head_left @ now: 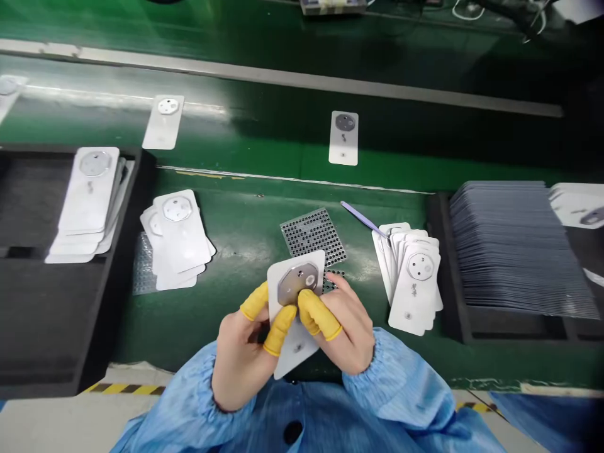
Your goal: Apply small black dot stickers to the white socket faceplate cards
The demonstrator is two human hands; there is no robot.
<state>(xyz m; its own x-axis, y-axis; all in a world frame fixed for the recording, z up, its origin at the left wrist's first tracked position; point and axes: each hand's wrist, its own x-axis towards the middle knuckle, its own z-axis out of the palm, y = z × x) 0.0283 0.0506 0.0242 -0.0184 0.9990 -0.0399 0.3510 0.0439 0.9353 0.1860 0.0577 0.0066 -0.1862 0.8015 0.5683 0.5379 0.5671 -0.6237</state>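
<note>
A white phone-back-shaped panel (298,348) with a grey octagonal camera area is held up in front of my body, slightly tilted. My left hand (252,352) is closed on its left edge, with yellow finger cots on thumb and index finger. My right hand (337,321), also wearing yellow cots, touches the panel's face just below the octagon with fingertips pressed together; whether something small is between them is hidden. Behind the panel lies a clear sheet of small black dots (314,236), and part of another dotted sheet shows beside my right hand.
Fanned white panels lie at left (182,236) and right (413,283), with purple tweezers (361,217) touching the right group. Black trays stand at left (42,314) and right (514,336), holding panels and a dense dark stack (514,251). Single panels lie on the far green strip.
</note>
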